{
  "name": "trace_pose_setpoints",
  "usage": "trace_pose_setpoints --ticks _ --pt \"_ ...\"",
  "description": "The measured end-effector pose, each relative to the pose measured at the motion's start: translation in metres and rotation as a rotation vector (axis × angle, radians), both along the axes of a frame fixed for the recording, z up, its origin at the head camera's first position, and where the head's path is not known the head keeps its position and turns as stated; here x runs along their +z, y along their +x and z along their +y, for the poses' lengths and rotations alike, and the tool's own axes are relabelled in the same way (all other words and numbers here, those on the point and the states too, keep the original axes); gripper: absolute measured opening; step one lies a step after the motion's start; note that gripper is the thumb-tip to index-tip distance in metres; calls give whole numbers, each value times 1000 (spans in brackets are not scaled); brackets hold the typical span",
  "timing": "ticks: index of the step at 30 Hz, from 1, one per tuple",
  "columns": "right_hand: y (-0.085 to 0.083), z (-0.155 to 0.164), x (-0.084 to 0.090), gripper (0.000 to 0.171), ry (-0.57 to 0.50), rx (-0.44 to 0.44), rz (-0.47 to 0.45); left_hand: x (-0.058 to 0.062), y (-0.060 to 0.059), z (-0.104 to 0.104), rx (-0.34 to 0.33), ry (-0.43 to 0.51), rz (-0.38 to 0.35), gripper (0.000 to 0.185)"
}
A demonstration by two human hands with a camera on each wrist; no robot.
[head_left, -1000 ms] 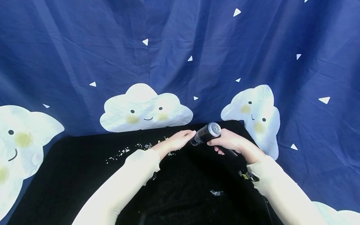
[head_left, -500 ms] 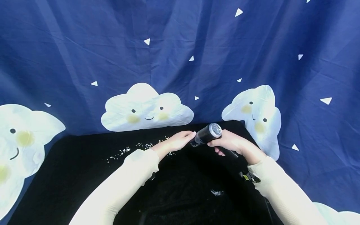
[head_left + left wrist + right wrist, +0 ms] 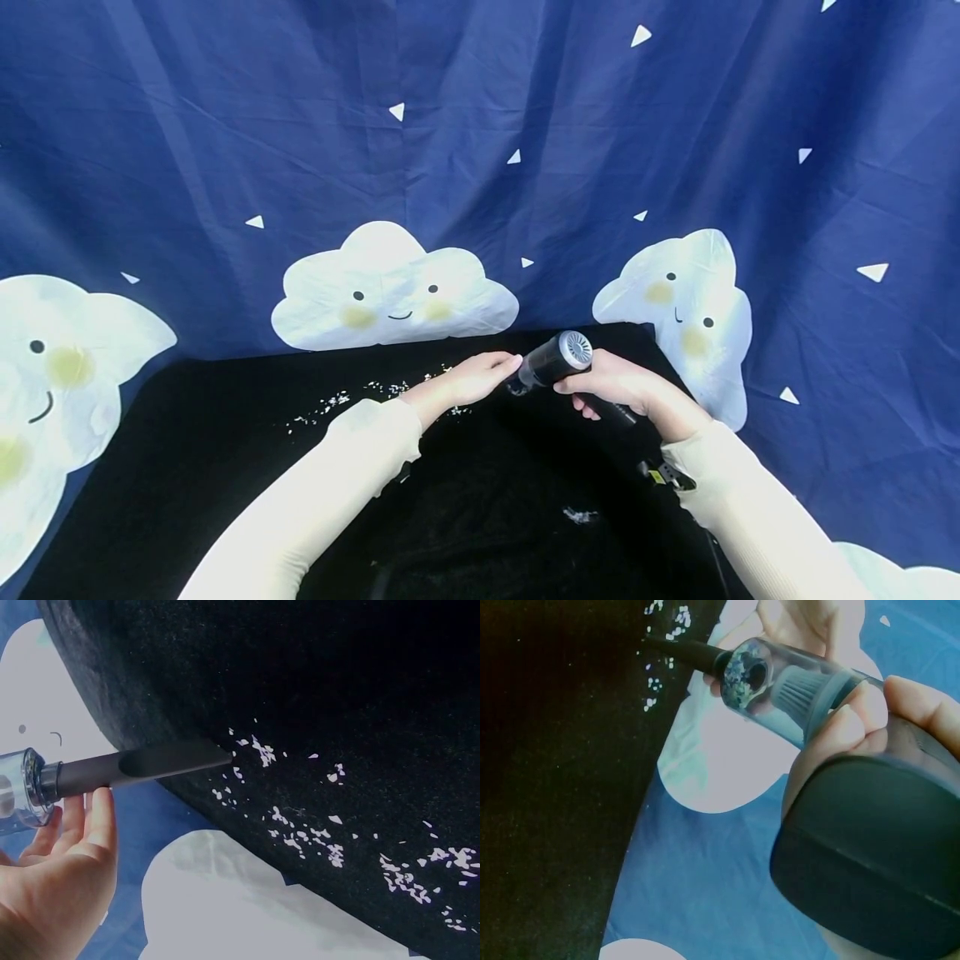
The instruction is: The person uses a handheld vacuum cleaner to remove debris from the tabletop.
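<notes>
A black handheld vacuum cleaner point(image 3: 555, 358) with a silver vented end slants over the far part of the black surface. My right hand point(image 3: 611, 379) grips its handle. At its front, my left hand point(image 3: 64, 877) holds the base of the dark crevice nozzle point(image 3: 142, 765) with its fingertips. The nozzle's slanted tip overlaps the edge of the scattered white scraps point(image 3: 292, 832) in the left wrist view. Inside the clear dust cup point(image 3: 780, 686) show a pleated filter point(image 3: 802, 694) and a cluster of small bits near the inlet.
Black cloth point(image 3: 225, 467) covers the surface, its far edge meeting a blue curtain point(image 3: 465, 192) with printed clouds. More white scraps point(image 3: 326, 406) lie left of the hands. A pale smudge point(image 3: 579, 516) sits nearer, on the right side.
The head view has shifted very slightly. Both hands and the vacuum cleaner hold almost the same place and pose.
</notes>
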State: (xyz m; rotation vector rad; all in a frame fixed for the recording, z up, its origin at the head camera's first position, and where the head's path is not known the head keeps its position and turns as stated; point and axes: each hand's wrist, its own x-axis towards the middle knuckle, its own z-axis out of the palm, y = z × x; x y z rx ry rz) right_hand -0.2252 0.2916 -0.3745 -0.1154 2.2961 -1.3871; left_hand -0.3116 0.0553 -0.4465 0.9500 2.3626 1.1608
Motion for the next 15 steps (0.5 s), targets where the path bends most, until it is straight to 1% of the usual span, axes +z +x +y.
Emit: trace_pose_setpoints --ticks 5,10,15 --pt "0 0 1 27 10 -10 6 0 -2 0 -7 -2 2 47" --pt "0 0 1 29 28 -16 34 -3 -6 2 6 3 5 51" --pt "-1 -1 -1 27 32 -13 28 -5 -5 2 8 3 -7 50"
